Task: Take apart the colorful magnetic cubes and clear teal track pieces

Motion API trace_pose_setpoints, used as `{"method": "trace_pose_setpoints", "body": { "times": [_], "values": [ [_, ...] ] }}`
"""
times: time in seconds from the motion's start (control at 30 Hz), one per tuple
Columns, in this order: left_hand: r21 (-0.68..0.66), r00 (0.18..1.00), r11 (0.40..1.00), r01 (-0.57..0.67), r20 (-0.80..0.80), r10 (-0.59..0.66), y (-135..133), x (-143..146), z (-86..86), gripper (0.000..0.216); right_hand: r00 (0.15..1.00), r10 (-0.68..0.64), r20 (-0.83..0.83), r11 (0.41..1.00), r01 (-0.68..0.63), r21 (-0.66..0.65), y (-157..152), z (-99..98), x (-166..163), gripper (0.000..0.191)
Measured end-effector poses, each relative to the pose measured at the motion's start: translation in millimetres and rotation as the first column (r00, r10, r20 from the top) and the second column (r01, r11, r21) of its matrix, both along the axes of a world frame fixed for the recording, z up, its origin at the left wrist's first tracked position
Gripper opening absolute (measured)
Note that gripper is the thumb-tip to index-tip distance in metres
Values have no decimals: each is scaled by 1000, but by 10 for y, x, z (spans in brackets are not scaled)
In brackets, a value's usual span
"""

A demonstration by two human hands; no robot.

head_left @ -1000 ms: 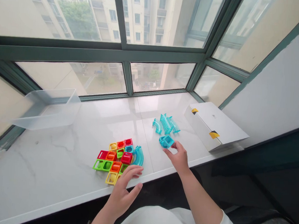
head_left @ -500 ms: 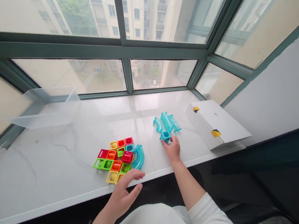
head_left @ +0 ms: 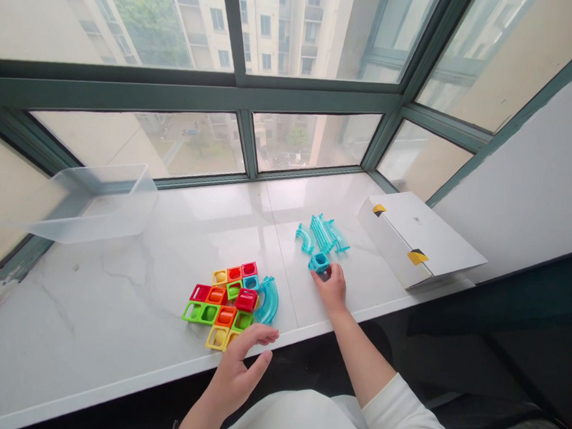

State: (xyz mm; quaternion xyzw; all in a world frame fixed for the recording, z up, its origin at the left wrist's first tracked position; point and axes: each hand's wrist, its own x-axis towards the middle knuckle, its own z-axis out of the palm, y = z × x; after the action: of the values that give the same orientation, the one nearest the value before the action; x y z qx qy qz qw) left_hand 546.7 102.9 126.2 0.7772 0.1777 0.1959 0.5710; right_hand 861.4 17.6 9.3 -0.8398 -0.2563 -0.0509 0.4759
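Observation:
A flat cluster of coloured square blocks [head_left: 221, 301] lies near the front edge of the white marble sill [head_left: 113, 307], with a blue curved track piece [head_left: 269, 299] against its right side. My left hand [head_left: 240, 368] hovers open just in front of the cluster, fingers spread, touching nothing I can see. Further right, my right hand [head_left: 332, 288] is closed on a small blue cube block [head_left: 319, 262], which sits on the sill beside a pile of blue track pieces [head_left: 321, 235].
A clear plastic bin [head_left: 95, 204] stands at the back left by the window. A white cardboard box [head_left: 419, 240] with yellow tape lies at the right end of the sill. Window frames bound the back; a dark drop lies below the front edge.
My right hand carried the blue cube block from above the sill back toward the track pile and set it down there. My left hand stayed almost still.

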Motion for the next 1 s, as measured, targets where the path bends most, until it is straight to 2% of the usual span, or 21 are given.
{"method": "trace_pose_setpoints", "body": {
  "times": [0.13,0.33,0.77,1.0],
  "values": [
    [-18,1000,1000,6,6,-5,-3,-11,-18,28,997,-25,-72,999,27,27,22,-8,1,47],
    [-37,1000,999,4,9,-4,-17,-8,-38,27,994,-34,-108,999,37,27,53,-10,9,40],
    [-28,1000,1000,-11,-21,10,-21,-26,-63,27,994,-41,-106,998,45,32,105,33,2,42],
    [-24,999,999,-35,2,35,-8,-20,-38,27,993,-57,-105,998,58,8,150,-5,1,45]
  ]
}}
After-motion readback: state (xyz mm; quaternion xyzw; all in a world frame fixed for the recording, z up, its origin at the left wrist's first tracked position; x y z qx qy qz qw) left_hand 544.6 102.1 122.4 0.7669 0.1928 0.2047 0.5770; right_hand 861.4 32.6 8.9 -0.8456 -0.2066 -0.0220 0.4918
